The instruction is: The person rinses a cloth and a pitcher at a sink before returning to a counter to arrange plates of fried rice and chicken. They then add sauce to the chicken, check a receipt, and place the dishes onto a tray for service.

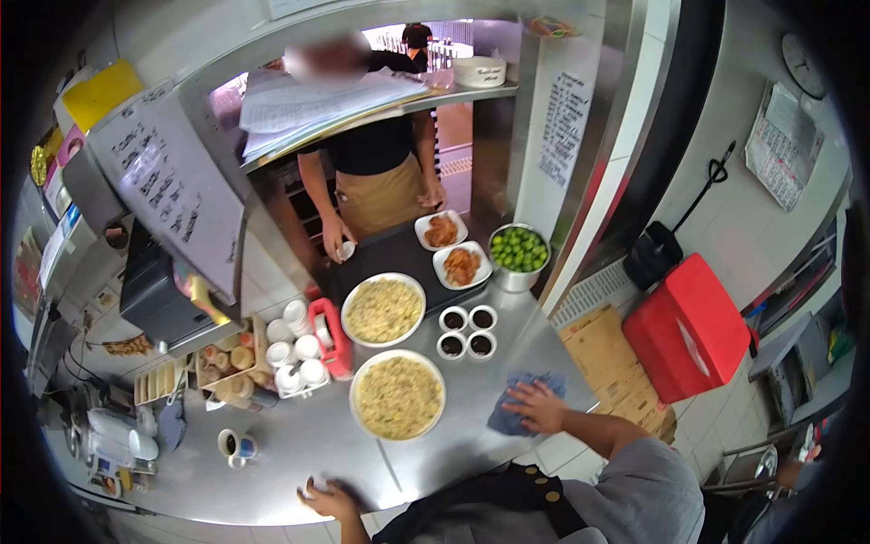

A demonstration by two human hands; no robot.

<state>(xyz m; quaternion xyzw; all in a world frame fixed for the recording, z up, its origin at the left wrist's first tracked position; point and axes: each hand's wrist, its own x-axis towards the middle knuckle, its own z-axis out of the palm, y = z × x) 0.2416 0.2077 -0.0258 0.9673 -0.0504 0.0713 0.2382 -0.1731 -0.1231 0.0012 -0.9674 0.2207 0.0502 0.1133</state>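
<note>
My right hand [536, 406] lies on a crumpled blue cloth [507, 419] at the right end of the steel counter [299, 453], its fingers spread over the fabric. Over the counter's near edge, my left hand [326, 499] is empty with its fingers apart. Between the hands and farther in stands a round white bowl of yellowish, rice-like food [399, 396]. Behind it is a second such bowl [384, 310]. Several small cups of dark sauce [468, 333] are grouped just beyond the cloth.
Across the pass, a person's hand [337, 238] holds a small white cup [345, 250] by a dark tray [390, 258]. Two white dishes of browned food [460, 267] and a metal pot of green limes [519, 249] stand nearby. Squeeze bottles [292, 349] and a mug [237, 446] occupy the left.
</note>
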